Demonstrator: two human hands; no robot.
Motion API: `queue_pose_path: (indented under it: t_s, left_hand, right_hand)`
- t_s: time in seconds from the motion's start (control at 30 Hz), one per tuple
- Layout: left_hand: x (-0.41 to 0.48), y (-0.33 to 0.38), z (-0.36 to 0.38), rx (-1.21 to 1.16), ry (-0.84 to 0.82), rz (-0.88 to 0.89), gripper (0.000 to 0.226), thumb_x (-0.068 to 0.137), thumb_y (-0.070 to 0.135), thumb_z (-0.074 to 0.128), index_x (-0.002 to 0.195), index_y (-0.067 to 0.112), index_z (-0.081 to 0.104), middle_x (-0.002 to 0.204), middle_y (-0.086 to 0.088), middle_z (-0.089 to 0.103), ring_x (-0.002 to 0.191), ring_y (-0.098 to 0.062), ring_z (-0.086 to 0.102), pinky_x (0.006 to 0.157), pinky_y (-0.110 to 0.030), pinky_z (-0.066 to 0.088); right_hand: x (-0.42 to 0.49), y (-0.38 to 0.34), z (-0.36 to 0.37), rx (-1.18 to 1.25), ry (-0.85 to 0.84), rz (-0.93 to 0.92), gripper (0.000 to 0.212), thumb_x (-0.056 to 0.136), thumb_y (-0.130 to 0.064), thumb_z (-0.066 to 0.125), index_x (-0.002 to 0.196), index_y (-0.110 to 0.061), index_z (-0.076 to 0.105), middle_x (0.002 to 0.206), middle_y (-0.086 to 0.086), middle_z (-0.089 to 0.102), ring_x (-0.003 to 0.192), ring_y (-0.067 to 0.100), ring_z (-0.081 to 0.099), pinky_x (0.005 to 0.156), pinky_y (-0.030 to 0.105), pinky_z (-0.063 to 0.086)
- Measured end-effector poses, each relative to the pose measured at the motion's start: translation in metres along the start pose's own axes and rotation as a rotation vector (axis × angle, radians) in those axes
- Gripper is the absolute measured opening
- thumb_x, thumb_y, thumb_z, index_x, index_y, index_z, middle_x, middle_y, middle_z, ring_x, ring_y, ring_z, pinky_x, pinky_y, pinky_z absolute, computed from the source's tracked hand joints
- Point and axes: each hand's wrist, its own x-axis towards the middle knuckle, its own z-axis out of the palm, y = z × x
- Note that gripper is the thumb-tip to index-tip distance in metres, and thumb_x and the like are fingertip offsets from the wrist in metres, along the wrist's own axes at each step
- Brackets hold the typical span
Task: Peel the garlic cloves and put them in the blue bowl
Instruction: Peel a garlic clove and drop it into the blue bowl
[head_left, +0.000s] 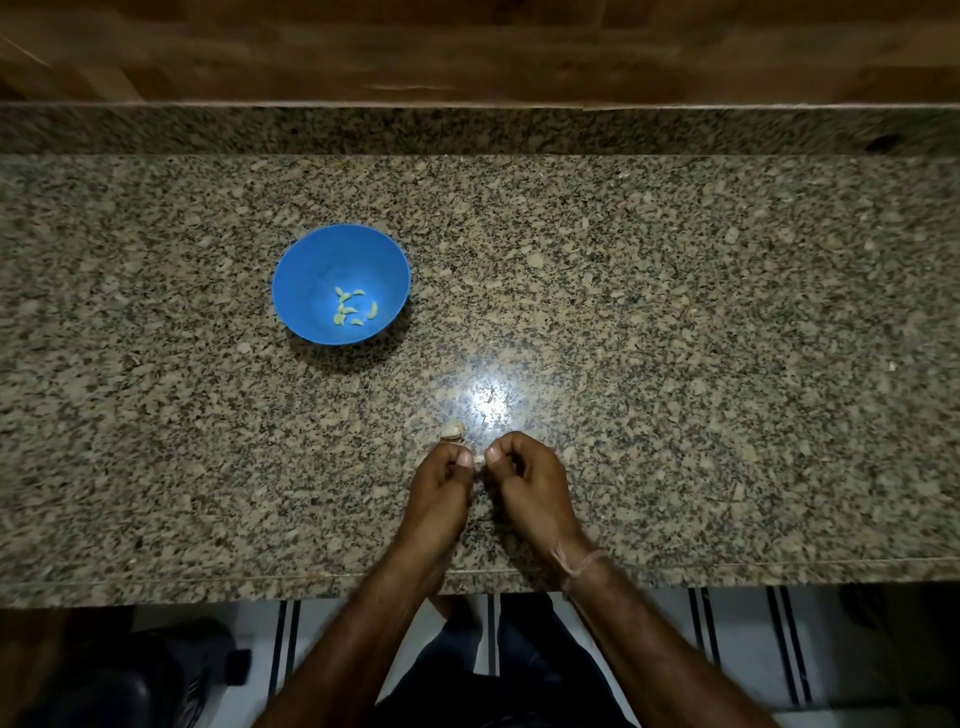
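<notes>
A blue bowl (311, 275) stands on the granite counter, left of centre, with several peeled garlic cloves (353, 307) in its bottom. My left hand (441, 478) and my right hand (524, 473) meet near the counter's front edge, fingers curled, and pinch a small garlic clove (479, 459) between their fingertips. Most of that clove is hidden by the fingers. Just beyond my left hand a pale piece of garlic or its skin (452, 431) lies on the counter.
The speckled granite counter (675, 338) runs the full width, with a raised granite back ledge (467, 130) and wood panelling behind. A bright light reflection sits just beyond my hands. Below the front edge are striped floor tiles and a dark object (130, 675) at lower left.
</notes>
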Motion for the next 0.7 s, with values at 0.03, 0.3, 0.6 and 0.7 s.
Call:
queue_pose_path:
  t_s: [0.03,0.3,0.6,0.7]
  left_hand:
    - [0.000,0.000,0.001,-0.052,-0.013,-0.043,0.023,0.110,0.030,0.046,0.108,0.014,0.061,0.108,-0.023,0.067,0.089,-0.036,0.060,0.072,-0.035,0.049]
    - [0.003,0.005,0.008,-0.287,-0.019,-0.202,0.017,0.110,0.018,0.042,0.109,0.013,0.058,0.085,-0.012,0.056,0.071,-0.015,0.050,0.057,-0.027,0.035]
    - [0.004,-0.002,-0.002,0.093,0.128,0.106,0.021,0.110,0.030,0.044,0.104,0.019,0.061,0.087,0.000,0.061,0.074,-0.013,0.052,0.068,-0.032,0.043]
    - [0.005,0.000,-0.004,0.223,0.172,0.153,0.021,0.109,0.027,0.045,0.100,0.014,0.059,0.085,-0.005,0.061,0.075,-0.015,0.053,0.068,-0.032,0.043]
  right_hand:
    - [0.000,0.000,0.001,-0.018,0.000,-0.007,0.020,0.102,-0.016,0.061,0.083,-0.013,0.063,0.072,-0.005,0.060,0.068,0.007,0.052,0.064,0.023,0.044]
    - [-0.003,-0.006,0.013,0.277,-0.039,0.214,0.023,0.109,-0.012,0.046,0.088,-0.010,0.055,0.071,0.003,0.053,0.067,0.013,0.049,0.058,0.024,0.043]
    - [0.005,0.007,0.000,-0.200,0.148,-0.122,0.021,0.095,-0.001,0.066,0.089,-0.017,0.078,0.085,-0.010,0.074,0.084,0.005,0.069,0.079,0.028,0.059]
    - [0.007,0.014,-0.001,-0.315,0.149,-0.241,0.034,0.095,0.005,0.060,0.108,-0.019,0.080,0.104,-0.011,0.073,0.102,0.007,0.067,0.090,0.032,0.057]
